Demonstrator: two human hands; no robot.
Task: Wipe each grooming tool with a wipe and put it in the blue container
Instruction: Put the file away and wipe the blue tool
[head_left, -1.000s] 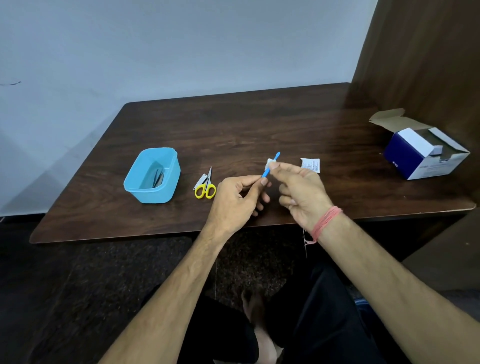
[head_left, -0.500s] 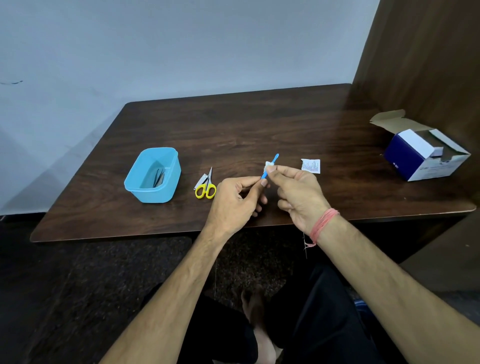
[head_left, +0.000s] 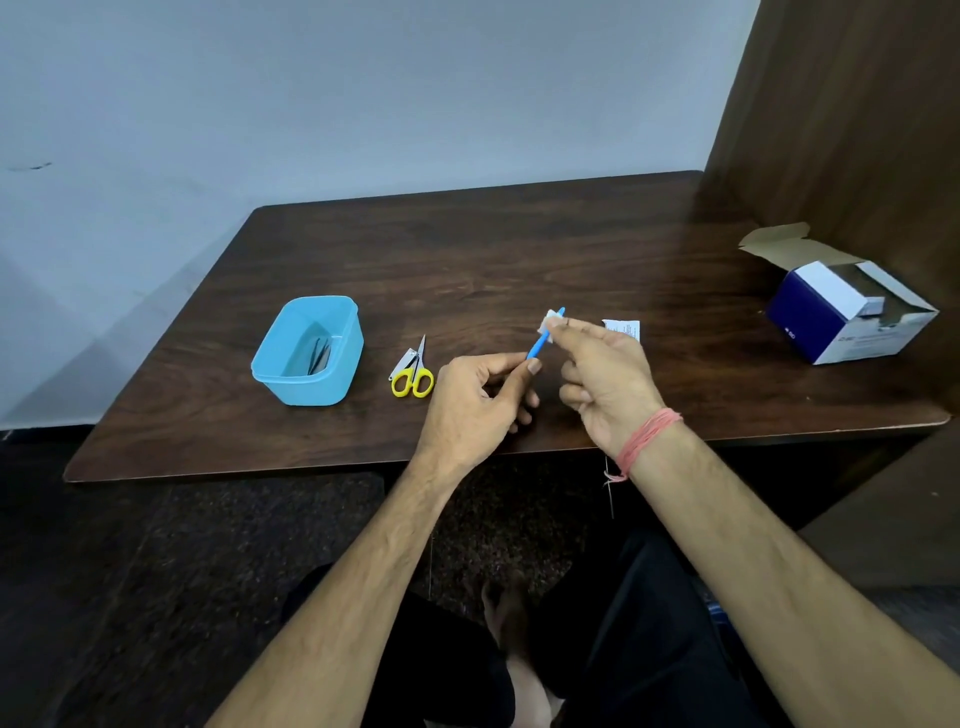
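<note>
Above the worktop (head_left: 519, 249), the left hand (head_left: 475, 402) pinches the lower end of a thin blue tool (head_left: 543, 338) while the right hand (head_left: 605, 376) fingers pinch a white wipe (head_left: 549, 321) around its tip, the blue container (head_left: 309, 351) standing well left beyond the yellow scissors (head_left: 413, 371).

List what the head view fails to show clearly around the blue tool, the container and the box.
- Blue tool: lower end hidden in the left hand; tip covered by the wipe that the right hand pinches.
- Container: dark metal tools inside, too small to identify.
- Box: contents shadowed behind its flaps; print too small.
- Clipper: partly under the scissors.
- Sachet: partly behind the right hand.
</note>
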